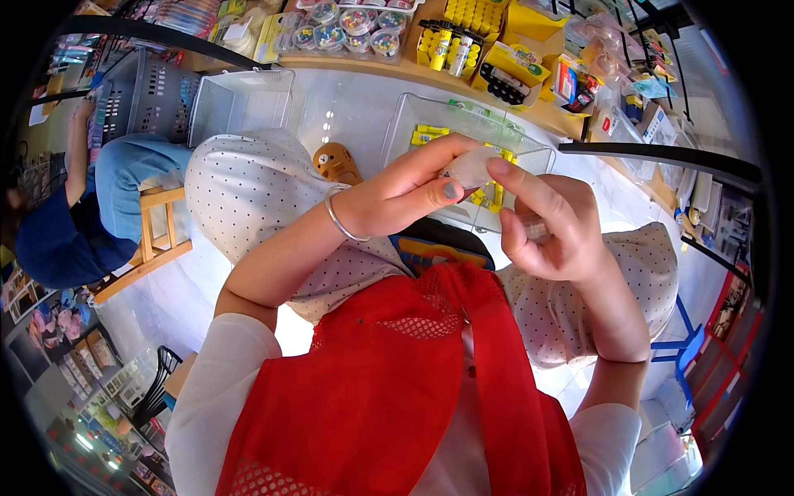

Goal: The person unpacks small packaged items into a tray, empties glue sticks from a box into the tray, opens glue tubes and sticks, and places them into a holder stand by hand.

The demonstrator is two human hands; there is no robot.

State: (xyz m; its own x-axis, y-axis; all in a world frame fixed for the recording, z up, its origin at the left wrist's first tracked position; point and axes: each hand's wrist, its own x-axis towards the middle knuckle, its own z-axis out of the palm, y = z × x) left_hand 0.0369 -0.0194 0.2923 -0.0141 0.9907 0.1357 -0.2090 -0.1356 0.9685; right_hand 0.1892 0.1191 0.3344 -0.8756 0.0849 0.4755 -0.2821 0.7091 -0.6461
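Between the thumb and fingers of my left hand (413,186) is a small, whitish, translucent rounded piece (470,169); its exact kind cannot be made out. My right hand (554,223) comes in from the other side, its index fingertip touching the piece's edge. The right thumb stands apart from that index finger, and the other fingers are partly curled. Below both hands, a clear plastic basket (401,124) sits on the floor with yellow-labelled glue sticks (430,134) inside, partly hidden by my hands.
Ahead, a wooden shelf (451,78) carries yellow glue-stick boxes (529,29) and tubs of coloured pins (356,45). Another clear basket (240,103) stands left, beside a grey crate (157,99). A person in jeans (136,186) sits on a wooden stool (153,240). A blue stool (686,351) is at right.
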